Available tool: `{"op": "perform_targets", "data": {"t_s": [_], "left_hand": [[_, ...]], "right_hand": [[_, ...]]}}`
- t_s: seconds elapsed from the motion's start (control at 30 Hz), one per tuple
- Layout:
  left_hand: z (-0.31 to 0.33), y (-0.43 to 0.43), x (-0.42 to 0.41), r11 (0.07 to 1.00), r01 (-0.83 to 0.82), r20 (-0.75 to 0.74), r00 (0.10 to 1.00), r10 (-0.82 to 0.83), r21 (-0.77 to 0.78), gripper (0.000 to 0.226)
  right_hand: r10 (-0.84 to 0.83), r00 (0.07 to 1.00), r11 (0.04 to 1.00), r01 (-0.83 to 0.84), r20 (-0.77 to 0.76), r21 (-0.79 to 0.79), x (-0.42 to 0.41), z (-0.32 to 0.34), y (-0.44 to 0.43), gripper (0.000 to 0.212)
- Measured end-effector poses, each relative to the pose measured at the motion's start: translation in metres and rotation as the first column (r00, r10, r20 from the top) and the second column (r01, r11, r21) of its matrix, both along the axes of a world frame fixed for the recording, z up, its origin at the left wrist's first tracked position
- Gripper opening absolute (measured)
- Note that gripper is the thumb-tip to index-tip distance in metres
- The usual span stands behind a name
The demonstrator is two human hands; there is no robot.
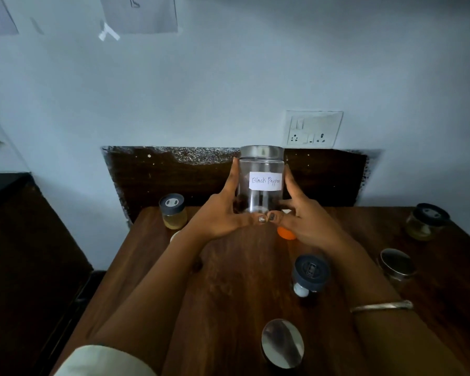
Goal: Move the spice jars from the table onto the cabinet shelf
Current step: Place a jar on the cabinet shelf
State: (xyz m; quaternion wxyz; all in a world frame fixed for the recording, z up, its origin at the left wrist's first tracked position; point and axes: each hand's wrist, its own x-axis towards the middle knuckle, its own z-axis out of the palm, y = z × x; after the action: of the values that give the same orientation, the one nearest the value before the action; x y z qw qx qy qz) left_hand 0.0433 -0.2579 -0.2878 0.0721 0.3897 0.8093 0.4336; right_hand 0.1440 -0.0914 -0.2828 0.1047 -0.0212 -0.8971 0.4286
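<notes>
Left hand (223, 215) and right hand (307, 221) clasp the Black Pepper jar (265, 181), fingers up its sides, thumbs meeting at its base; it is upright, above the worktop's (236, 280) far edge; a blue-lidded jar (311, 270) stands beside the right forearm.

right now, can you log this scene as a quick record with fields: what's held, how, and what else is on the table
held: Black Pepper jar, clear, upright, lid on
left hand: holds the jar's left side, thumb at its base
right hand: holds the jar's right side, thumb at its base
lifted or standing: cannot tell
table: dark wood
dark-lidded: back-left jar, far-right jar, middle jar
steel-lidded: right jar, near jar
also: orange thing, partly hidden under the right hand
</notes>
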Motion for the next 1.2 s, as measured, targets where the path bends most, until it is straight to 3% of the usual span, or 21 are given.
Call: {"op": "perform_targets", "data": {"t_s": [0.23,0.43,0.73,1.0,1.2], "left_hand": [[0.015,0.003,-0.008,1.000,0.000,-0.033,0.999,0.000,0.018,0.117],[0.064,0.007,-0.027,0.999,-0.018,-0.227,0.974,0.024,0.029,0.108],[0.164,0.026,-0.072,0.960,-0.140,-0.478,0.844,0.244,0.242,0.098],[0.249,0.039,-0.132,0.867,-0.171,-0.527,0.734,0.429,0.468,0.081],[0.292,0.051,-0.175,0.810,-0.138,-0.485,0.739,0.468,0.570,0.071]], "right_hand": [[-0.055,0.991,0.991,0.069,-0.119,0.116,-0.009,0.010,0.002,0.096],[-0.110,0.951,0.973,0.163,-0.290,0.166,-0.037,0.048,0.003,0.096],[-0.107,0.831,0.915,0.297,-0.546,0.272,-0.103,0.150,0.007,0.097],[-0.076,0.657,0.863,0.420,-0.750,0.281,-0.170,0.245,0.011,0.094],[-0.019,0.598,0.860,0.418,-0.801,0.291,-0.214,0.293,0.018,0.092]]}}
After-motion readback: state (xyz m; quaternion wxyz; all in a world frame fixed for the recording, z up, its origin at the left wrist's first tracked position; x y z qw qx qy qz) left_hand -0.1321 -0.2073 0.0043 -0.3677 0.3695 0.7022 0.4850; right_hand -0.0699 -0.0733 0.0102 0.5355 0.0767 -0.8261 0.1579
